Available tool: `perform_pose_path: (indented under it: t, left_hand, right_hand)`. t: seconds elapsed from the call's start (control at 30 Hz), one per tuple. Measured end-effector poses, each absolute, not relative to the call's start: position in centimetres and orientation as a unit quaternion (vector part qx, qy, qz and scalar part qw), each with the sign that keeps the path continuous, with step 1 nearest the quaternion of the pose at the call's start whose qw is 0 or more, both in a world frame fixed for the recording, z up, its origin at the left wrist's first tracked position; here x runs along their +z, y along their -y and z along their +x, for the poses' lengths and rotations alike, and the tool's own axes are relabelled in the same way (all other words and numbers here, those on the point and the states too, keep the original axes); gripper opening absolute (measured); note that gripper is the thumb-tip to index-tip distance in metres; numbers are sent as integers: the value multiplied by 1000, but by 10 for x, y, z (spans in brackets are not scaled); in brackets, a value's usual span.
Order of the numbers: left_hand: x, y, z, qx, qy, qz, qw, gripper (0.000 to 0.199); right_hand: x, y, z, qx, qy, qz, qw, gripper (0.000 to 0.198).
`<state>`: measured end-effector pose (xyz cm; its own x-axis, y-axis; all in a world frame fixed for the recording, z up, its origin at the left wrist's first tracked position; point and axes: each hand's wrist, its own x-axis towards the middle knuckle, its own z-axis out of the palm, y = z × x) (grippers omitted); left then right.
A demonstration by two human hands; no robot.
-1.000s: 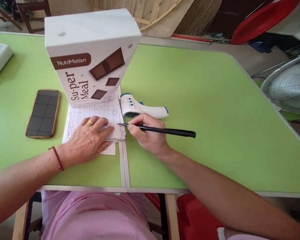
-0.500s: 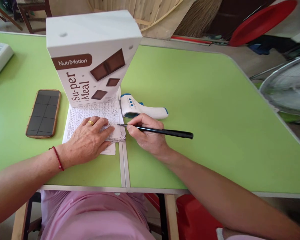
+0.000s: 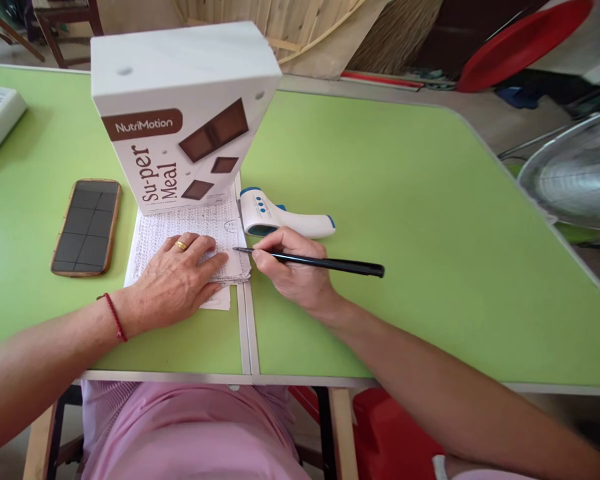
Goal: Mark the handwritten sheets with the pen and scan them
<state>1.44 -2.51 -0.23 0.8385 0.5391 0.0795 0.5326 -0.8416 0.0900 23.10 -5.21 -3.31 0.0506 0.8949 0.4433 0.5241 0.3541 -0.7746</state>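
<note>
My left hand (image 3: 180, 277) lies flat, fingers spread, on a small stack of paper (image 3: 190, 227) covered in dense handwriting. A ring and a red bracelet are on that hand and wrist. In my right hand (image 3: 300, 267) is a black pen (image 3: 335, 264), its tip at the right part of the top sheet. Just beyond the right hand lies a white and blue infrared thermometer (image 3: 290, 217). At the back of the papers a tall white NutriMotion box (image 3: 180, 120) stands upright, covering their far edge.
To the left are a smartphone (image 3: 87, 227) with a dark screen and a white box-shaped item (image 3: 0, 119). A metal seam (image 3: 249, 333) divides the green tabletop (image 3: 420, 253). A fan (image 3: 575, 177) stands beyond the right edge, and a red stool (image 3: 390, 433) is below.
Both hands and the pen stay practically where they were. The whole view has shifted very slightly.
</note>
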Motion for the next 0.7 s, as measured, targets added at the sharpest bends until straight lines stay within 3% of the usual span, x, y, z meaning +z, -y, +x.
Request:
perform_pose_path:
  t: [0.13,0.3,0.57,0.7]
  left_hand:
    - [-3,24,14,51,-276,959,34,35]
    - [-4,24,13,58,-271,960,39,34]
    - [-3,21,10,75,-252,964,36,33]
    - [-1,17,6,97,-245,963,60,24]
  right_hand:
    - [-31,56,231,163,657,-543,497,7]
    - [-25,61,238,40,708,-501,497,11]
    - [-11,61,256,-112,791,-454,395,16]
    - [-12,57,261,-131,837,-402,347,20]
